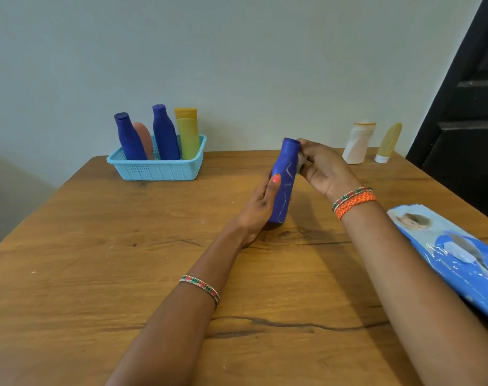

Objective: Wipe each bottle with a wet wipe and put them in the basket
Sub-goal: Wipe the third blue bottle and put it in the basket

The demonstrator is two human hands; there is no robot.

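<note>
Left hand [260, 203] grips a tall dark-blue plastic bottle [284, 181] round its lower body, thumb on the front; bottle tilted a bit, held just above the wooden table [98, 260], mid-table. Right hand [323, 168] pinches a small white wet wipe [301, 162] against the bottle's neck & shoulder. Light-blue perforated plastic basket [156, 169] sits at the far left edge w/ two dark-blue bottles [166, 135], a pink bottle [144, 139] & a yellow-green tube [187, 135] standing in it. White bottle w/ orange cap [357, 143] & pale-yellow tube [389, 143] stand far right, well apart from the basket. Blue wipes pack [454, 254] lies at the right edge, near the right forearm.
</note>
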